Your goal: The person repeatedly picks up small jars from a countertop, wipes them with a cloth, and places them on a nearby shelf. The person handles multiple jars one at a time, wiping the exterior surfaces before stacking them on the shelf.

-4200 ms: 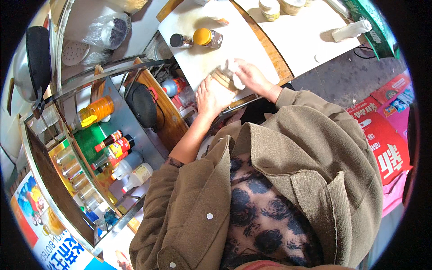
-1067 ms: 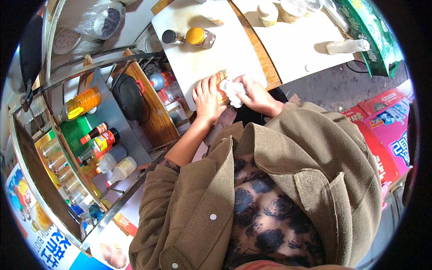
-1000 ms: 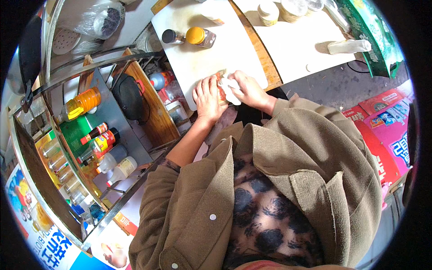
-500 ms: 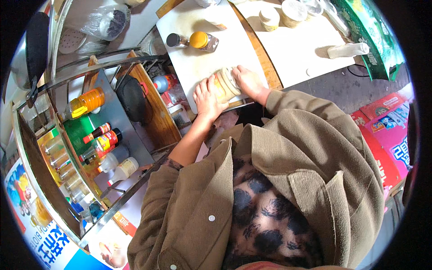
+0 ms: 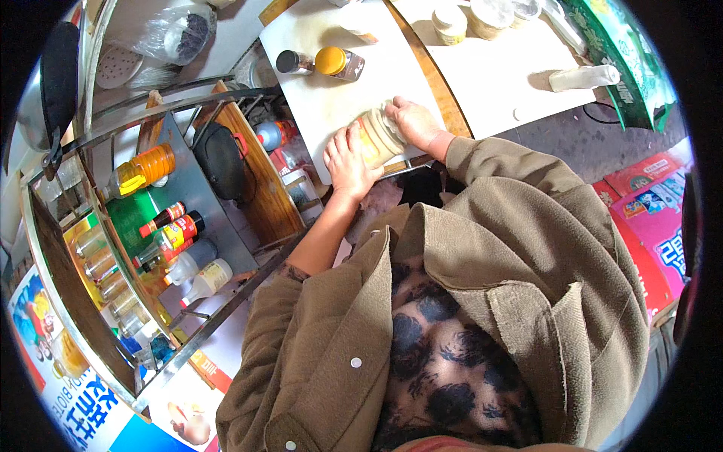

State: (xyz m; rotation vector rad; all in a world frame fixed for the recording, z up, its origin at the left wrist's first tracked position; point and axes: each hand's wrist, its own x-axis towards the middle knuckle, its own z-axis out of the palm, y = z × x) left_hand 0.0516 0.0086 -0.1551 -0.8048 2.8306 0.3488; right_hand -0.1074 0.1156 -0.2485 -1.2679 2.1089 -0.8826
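A squat clear plastic jar [image 5: 379,140] with pale contents and a yellowish label stands tilted at the near edge of the white board [image 5: 320,102]. My left hand [image 5: 351,160] wraps round its left side, fingers spread over the label. At the jar's upper right end, where the lid would be, my right hand [image 5: 413,123] is closed with curled fingers; its fingertips are partly hidden. Farther off on the board stand a jar with a yellow cap [image 5: 338,63] and a small dark-capped jar [image 5: 293,62].
To the left, a metal rack [image 5: 199,218] holds an oil bottle [image 5: 141,172], several sauce bottles and a black pan [image 5: 219,163]. Across the second white surface [image 5: 482,98] are tubs [image 5: 491,18] and a white pouch [image 5: 584,78]. A green bag [image 5: 629,64] hangs at the right.
My right hand has shifted slightly up and left at the jar's end, its knuckles turned a little. My left hand keeps its hold; the view has moved slightly.
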